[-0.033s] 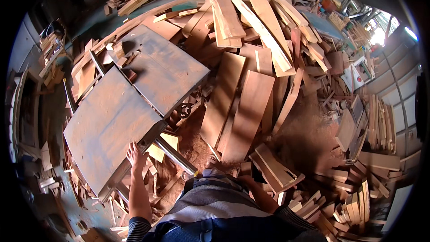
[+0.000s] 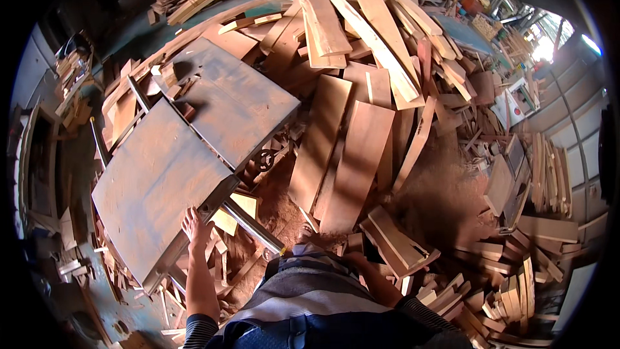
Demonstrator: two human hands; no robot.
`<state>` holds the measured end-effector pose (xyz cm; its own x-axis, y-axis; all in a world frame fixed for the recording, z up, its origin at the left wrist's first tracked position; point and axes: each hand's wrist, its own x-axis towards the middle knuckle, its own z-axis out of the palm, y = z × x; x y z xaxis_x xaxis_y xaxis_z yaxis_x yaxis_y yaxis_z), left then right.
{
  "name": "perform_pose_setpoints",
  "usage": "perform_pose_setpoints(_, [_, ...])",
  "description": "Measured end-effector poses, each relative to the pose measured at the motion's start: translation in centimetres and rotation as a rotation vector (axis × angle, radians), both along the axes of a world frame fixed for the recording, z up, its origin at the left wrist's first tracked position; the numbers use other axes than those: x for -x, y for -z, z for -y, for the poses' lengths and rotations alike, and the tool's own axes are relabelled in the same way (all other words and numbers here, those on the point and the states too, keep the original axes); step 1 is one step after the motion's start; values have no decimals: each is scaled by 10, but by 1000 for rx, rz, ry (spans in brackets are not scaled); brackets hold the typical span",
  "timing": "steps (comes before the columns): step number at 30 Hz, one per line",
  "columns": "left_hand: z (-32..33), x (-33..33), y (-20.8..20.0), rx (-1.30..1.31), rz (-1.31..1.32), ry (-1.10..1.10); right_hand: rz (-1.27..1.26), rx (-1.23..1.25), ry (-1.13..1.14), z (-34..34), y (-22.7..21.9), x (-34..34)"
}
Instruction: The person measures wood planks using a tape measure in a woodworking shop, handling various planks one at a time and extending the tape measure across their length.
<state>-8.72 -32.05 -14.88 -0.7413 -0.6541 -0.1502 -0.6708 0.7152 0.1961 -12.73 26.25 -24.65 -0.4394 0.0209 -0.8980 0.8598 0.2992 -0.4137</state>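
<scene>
My left hand rests on the near edge of a grey metal machine table, its fingers laid out over the rim and nothing held in them. This sliding part of the table sits beside a second flat metal top, with a narrow gap between the two. A metal rail sticks out below the near edge, close to my left hand. My right hand hangs low against my body in shadow, and its fingers are hard to make out. Nearest to it lies a short stack of boards.
Wide planks lean in a pile beyond my feet, with more long boards stacked behind. Reddish sawdust covers the floor. Offcuts are heaped at the lower right. A handwheel juts from under the machine. Small wood blocks sit on the table.
</scene>
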Motion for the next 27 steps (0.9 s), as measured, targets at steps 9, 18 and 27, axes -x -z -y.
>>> perform_pose_setpoints(9, [-1, 5, 3, -8, 62, -19, -11, 128, 68, -23, 37, 1])
perform_pose_setpoints(18, [8, 0, 3, -36, 80, -8, -500, -3, -789, -47, 70, -1])
perform_pose_setpoints(27, [3, -3, 10, -6, 18, 1, -253, 1, -643, -42, 28, -3])
